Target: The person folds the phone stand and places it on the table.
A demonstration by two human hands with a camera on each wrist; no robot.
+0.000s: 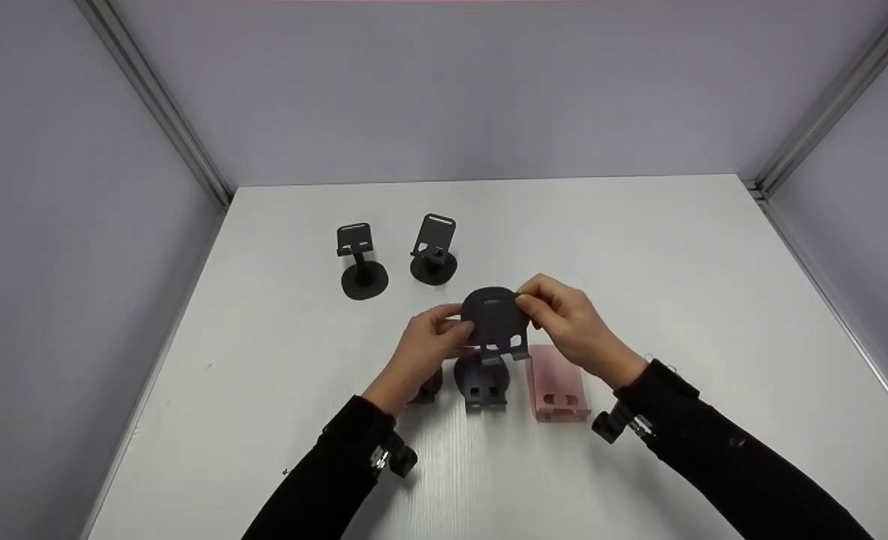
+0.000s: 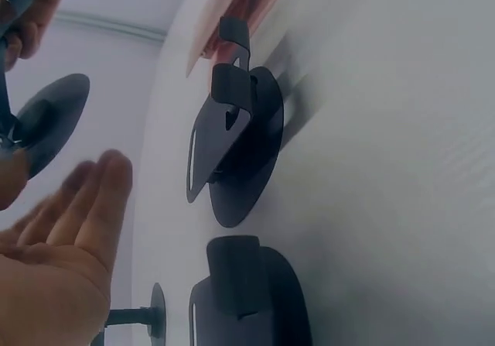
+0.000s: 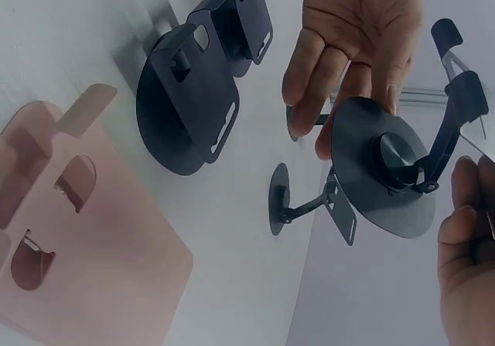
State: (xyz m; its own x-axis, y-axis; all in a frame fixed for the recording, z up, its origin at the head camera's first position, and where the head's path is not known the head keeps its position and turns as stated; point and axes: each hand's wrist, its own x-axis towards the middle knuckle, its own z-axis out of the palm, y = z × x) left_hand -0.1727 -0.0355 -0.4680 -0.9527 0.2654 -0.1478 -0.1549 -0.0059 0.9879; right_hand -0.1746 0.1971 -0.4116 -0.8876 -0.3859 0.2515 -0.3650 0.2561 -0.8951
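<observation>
Above the table both hands hold a dark phone stand (image 1: 493, 321) with a round base and a slotted plate with front hooks. My left hand (image 1: 427, 343) pinches the edge of its disc between thumb and fingers; in the right wrist view this disc (image 3: 363, 179) faces the camera, its arm standing off it. The right hand (image 1: 575, 328) pinches the top corner of the plate with thumb and forefinger. Below lies a folded dark stand (image 1: 481, 382). Another folded stand (image 1: 429, 388) is partly hidden by the left hand. A pink stand (image 1: 555, 375) lies below the right hand.
Farther back on the white table (image 1: 661, 255) are two unfolded dark stands, a left one (image 1: 363, 262) and a right one (image 1: 433, 249). Pale panels (image 1: 459, 90) wall in the back and sides.
</observation>
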